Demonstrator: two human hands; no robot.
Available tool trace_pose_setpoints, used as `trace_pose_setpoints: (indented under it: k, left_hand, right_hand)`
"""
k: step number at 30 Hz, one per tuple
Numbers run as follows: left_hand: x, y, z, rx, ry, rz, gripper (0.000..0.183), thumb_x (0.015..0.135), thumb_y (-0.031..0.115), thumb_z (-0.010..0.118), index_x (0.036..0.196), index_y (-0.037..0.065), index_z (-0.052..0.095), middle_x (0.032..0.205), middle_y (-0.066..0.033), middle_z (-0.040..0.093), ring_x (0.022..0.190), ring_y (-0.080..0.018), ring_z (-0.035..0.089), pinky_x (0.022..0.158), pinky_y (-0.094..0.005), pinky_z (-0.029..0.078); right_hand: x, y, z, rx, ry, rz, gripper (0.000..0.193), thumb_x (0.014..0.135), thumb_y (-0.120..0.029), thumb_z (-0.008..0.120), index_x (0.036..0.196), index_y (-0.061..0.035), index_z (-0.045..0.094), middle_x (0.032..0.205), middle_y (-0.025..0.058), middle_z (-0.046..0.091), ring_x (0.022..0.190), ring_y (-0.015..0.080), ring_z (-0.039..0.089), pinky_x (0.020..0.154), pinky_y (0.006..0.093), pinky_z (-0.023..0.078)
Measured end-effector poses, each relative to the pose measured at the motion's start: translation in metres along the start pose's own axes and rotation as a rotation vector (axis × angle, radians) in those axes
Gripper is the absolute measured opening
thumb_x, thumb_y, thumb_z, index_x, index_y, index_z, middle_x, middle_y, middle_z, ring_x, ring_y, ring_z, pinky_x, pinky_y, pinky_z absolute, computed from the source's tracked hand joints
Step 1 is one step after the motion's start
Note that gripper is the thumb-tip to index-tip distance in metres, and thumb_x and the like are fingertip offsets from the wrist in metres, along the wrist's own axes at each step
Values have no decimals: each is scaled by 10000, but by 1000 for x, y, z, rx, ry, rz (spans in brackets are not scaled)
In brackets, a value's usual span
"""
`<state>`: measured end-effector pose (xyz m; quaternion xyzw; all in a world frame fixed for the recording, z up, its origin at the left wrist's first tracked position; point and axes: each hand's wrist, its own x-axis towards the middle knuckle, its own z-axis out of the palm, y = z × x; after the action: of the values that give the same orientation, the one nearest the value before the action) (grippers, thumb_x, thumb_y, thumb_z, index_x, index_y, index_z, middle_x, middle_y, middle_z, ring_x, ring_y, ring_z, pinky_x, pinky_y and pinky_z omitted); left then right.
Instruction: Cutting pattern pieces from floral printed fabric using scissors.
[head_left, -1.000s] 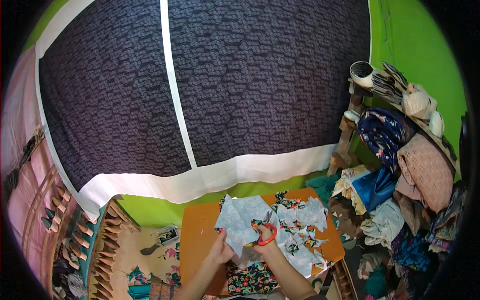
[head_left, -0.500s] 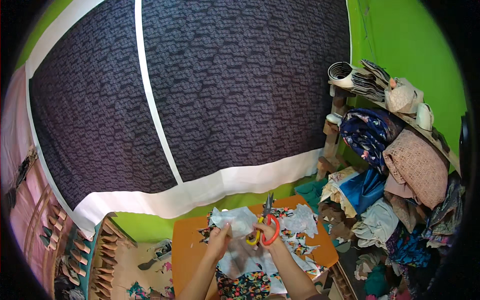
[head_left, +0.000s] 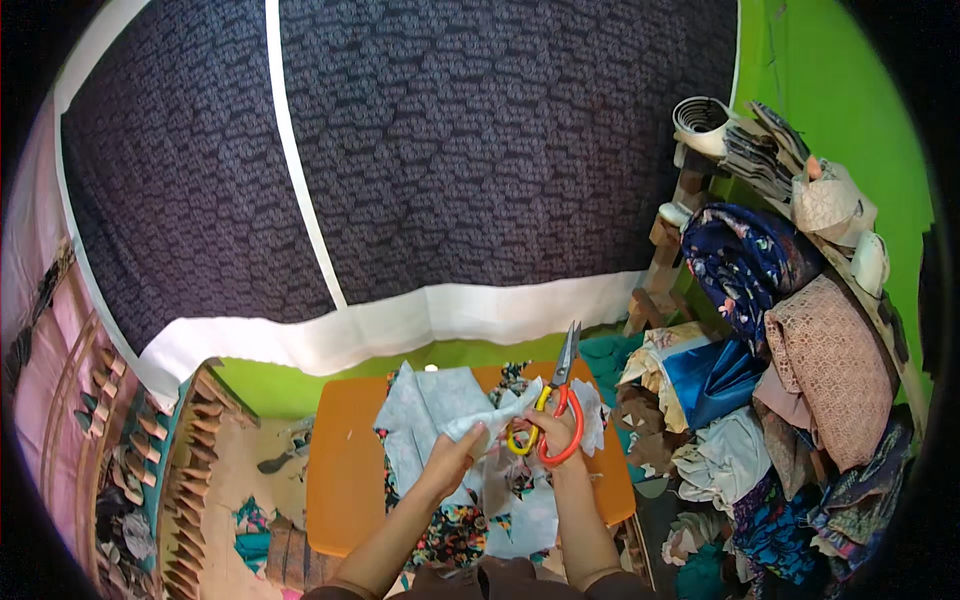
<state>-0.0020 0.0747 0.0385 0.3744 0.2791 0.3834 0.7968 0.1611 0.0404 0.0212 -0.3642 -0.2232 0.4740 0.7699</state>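
Standing against a bright green wall [head_left: 840,120], the room's far side is mostly covered by a dark patterned curtain [head_left: 500,160] with white borders. Rows of wooden shoe-shaped forms [head_left: 195,478] line a rack at the left, near pink drapery [head_left: 30,240]. At the right, bundled fabrics [head_left: 740,460] pile up below a shelf that bears a pale roll [head_left: 700,122]. In the lower middle is an orange worktop [head_left: 345,470], its left part mostly bare, its middle strewn with pale pieces and dark floral cloth [head_left: 455,535].

Above this worktop, the scissors [head_left: 562,384] point away from the person, tips up in the view and leaning a little right; their long axis runs nearly straight ahead, red and yellow handles nearest the body. The right hand [head_left: 556,432] is wrapped around those handles. The left hand [head_left: 460,455], apart from it, pinches a pale cloth [head_left: 500,410], whose long axis slants from lower left to upper right, its far end just beside the scissors. Whether the right fingers also grip this cloth, I cannot tell.
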Motion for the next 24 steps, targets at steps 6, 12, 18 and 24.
trace_pose_setpoints:
  k: [6,12,18,24]
  left_hand:
    - [14,-29,-10,43,124,-69,256,785,184,540,945,-16,537,919,-78,561,856,-159,512,740,-297,401]
    - [40,-38,-18,-176,43,-177,318,731,141,480,1003,-24,497,962,-97,561,910,-219,530,828,-342,401]
    - [43,-50,-38,-192,-85,-252,376,644,130,480,987,-19,518,907,-105,585,789,-233,578,736,-347,462]
    - [33,-69,-72,-228,-44,-408,396,560,144,496,919,-6,571,867,-98,607,784,-234,587,678,-363,478]
  right_hand:
    - [-6,4,-41,-89,34,140,347,744,-8,552,1052,-74,405,861,70,512,751,168,554,625,287,505]
    - [1,8,-60,27,174,269,265,792,-146,560,1020,-74,444,833,66,529,757,190,547,667,344,460]
    - [8,1,-61,132,174,459,189,770,-134,584,912,-20,532,893,130,589,868,236,568,741,368,473]
    - [19,47,-96,179,118,530,98,736,-55,576,811,-2,543,732,99,562,710,205,557,713,348,478]
